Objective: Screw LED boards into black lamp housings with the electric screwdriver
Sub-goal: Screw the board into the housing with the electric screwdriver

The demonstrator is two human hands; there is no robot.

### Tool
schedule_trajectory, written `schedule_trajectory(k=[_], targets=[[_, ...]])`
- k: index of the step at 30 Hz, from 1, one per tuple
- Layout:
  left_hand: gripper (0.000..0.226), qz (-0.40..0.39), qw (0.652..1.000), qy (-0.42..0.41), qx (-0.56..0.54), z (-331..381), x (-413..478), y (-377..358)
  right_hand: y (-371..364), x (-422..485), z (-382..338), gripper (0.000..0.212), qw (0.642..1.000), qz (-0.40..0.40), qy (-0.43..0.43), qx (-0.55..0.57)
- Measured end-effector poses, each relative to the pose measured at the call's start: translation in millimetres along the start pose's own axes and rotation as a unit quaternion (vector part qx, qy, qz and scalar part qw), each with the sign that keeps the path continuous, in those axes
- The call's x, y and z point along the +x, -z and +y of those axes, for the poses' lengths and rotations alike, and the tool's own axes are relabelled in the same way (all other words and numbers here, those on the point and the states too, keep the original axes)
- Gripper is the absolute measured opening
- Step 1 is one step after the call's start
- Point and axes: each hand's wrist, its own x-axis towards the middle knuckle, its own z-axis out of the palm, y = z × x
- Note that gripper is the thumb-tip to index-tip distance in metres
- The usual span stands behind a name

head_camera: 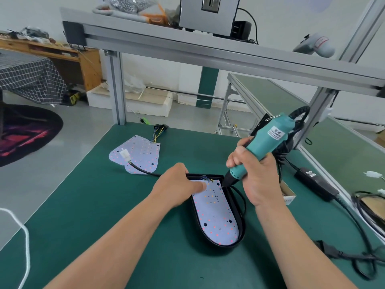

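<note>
We work at a green-matted desk under an aluminium frame. Beyond it is grey floor, with a wooden desk at ten o'clock and a dark round rug at nine. A second desk, also green, runs off at two o'clock.

The black lamp housing sits mid-desk, rounded end toward us, with an LED board seated inside. Spare boards with wire leads lie flat at ten o'clock from it, apart. A black power brick and its cables lie at three o'clock.

Our left grip clasps the housing's far left corner, thumb flat on the board. Our right grip is wrapped around the teal electric screwdriver. The screwdriver's top tilts toward one o'clock and its bit touches the board's far right corner.
</note>
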Motion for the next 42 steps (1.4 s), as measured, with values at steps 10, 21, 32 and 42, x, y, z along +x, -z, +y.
schedule_trajectory(k=[10,21,32,42], targets=[[0.057,-0.005,1.0,0.004,0.018,0,0,2,9,-15,-15,0.026,0.999,-0.008,0.034,0.012],[0.02,0.045,0.933,0.071,-0.35,0,-1,32,2,-24,-23,0.013,0.968,0.057,-0.023,0.243],[0.009,-0.054,0.917,-0.034,-0.394,8,-17,31,0,-25,-23,0.014,0.96,0.063,-0.037,0.269],[0.01,-0.209,0.887,-0.075,-0.405,14,-32,18,2,-20,-32,0.011,0.95,0.09,-0.017,0.299]])
